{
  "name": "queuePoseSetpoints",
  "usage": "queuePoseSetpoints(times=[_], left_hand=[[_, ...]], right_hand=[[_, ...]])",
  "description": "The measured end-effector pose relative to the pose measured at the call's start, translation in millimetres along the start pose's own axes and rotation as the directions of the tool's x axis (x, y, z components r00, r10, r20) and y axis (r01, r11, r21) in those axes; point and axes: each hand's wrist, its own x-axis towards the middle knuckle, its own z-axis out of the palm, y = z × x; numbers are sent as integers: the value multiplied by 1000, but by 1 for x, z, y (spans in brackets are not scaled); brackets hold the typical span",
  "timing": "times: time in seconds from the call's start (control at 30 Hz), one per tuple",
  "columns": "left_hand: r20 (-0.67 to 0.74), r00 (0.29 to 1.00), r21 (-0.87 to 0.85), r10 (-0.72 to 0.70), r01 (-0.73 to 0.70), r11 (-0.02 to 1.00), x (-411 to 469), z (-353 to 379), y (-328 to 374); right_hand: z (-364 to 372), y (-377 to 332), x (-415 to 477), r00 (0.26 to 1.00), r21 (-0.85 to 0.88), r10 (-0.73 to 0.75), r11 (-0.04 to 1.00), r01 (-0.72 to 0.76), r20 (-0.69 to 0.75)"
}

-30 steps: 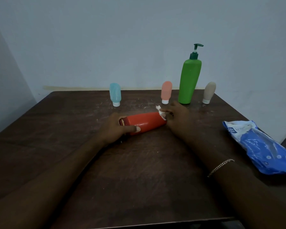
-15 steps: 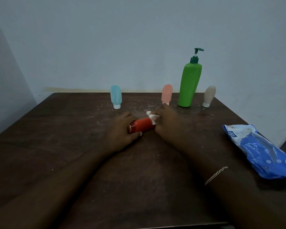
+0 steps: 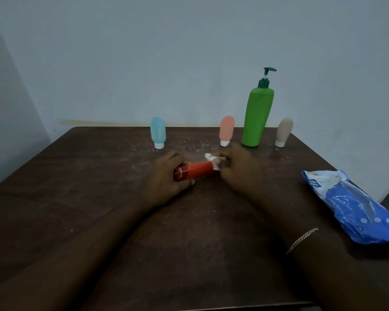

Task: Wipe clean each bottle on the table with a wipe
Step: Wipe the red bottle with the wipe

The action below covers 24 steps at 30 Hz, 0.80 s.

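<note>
A red bottle [image 3: 197, 171] lies on its side across the middle of the dark wooden table [image 3: 76, 198]. My left hand [image 3: 166, 178] grips its capped left end. My right hand [image 3: 236, 169] is closed on a crumpled white wipe [image 3: 212, 160] pressed against the bottle's right end, which the fingers hide. Along the far edge stand a small blue bottle [image 3: 158, 134], a small pink bottle [image 3: 226, 130], a tall green pump bottle [image 3: 257, 115] and a small beige bottle [image 3: 283, 131].
A blue and white pack of wipes [image 3: 355, 205] lies at the table's right edge. A pale wall rises just behind the standing bottles. White smudges mark the tabletop near the far bottles.
My right hand has slid the wipe leftward along the red bottle and back a little to the right. Less of the bottle shows than one second ago. My left hand keeps its grip.
</note>
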Motion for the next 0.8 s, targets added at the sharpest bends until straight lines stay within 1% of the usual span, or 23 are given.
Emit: queuePoseSetpoints(times=[0.1,0.13,0.17,0.23,0.27,0.33,0.4,0.47,0.5,0.6,0.63,0.67,0.7,0.73,0.77,0.8], left_hand=[[-31,1000,-52,-6,4,999,-1,1,-2],[-47,999,-81,-2,-2,997,-1,1,-3],[-49,999,-101,-14,9,995,-1,0,-3],[-19,995,-138,-97,94,986,0,-3,-4],[-9,989,-180,-147,143,973,1,-5,-5],[8,975,-325,-223,214,921,2,-8,-7],[7,959,-490,-283,251,835,2,-12,-7],[10,938,-642,-347,273,717,3,-17,-5],[15,924,-719,-382,276,638,3,-19,-4],[38,876,-912,-481,227,342,4,-22,1],[27,862,-938,-505,197,285,4,-22,3],[11,852,-951,-524,171,258,5,-20,4],[-8,846,-956,-534,150,252,6,-18,5],[-31,836,-951,-548,145,275,7,-15,5],[-55,822,-931,-566,163,327,8,-14,6],[-86,803,-891,-589,203,407,9,-14,6]], right_hand=[[16,-42,-12,971,30,-240,970,239,9],[18,-45,-13,959,25,-282,959,282,11],[17,-42,-11,956,24,-293,956,292,8],[9,-23,-4,974,38,-228,973,228,-20],[4,-10,-1,987,40,-158,986,160,-35],[-5,18,3,999,37,16,999,-15,-42],[-6,37,5,992,58,119,992,-116,-44],[-3,38,5,985,137,171,976,-172,19],[-1,34,4,980,182,186,964,-195,66],[9,13,-1,968,282,194,931,-233,159],[13,5,-4,969,308,176,925,-224,176],[19,-3,-8,971,343,147,917,-206,189],[25,-12,-12,974,374,106,911,-175,199],[31,-19,-16,976,389,58,911,-138,211],[36,-26,-19,975,398,8,912,-98,222],[40,-30,-21,974,401,-31,914,-64,225]])
